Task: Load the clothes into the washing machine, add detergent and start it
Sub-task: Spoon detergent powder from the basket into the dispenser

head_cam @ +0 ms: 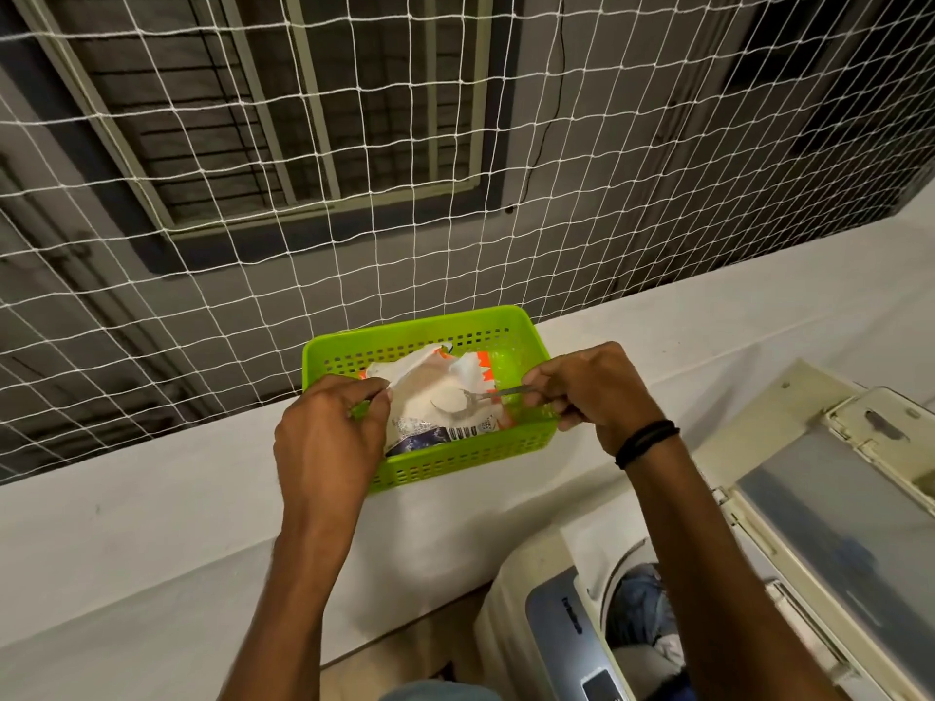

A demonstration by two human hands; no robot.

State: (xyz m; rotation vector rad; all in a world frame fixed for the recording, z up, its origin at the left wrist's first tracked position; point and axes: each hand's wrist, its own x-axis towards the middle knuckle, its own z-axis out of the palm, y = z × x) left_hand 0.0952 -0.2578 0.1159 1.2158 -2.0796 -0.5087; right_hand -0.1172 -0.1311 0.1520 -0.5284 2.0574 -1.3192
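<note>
An open detergent packet (430, 397) lies inside a green perforated basket (511, 336) on a white ledge. My left hand (329, 437) pinches the packet's torn left edge and holds it open. My right hand (592, 392) grips the handle of a metal spoon (475, 399), whose bowl is down in the white powder. At the lower right stands the top-loading washing machine (551, 629) with its lid (840, 523) raised. Clothes (642, 614) lie in its drum.
The white ledge (152, 538) runs from lower left to upper right. A white rope net (354, 204) closes the opening behind it, close behind the basket. A black band sits on my right wrist. The machine's grey control panel (571, 645) faces me.
</note>
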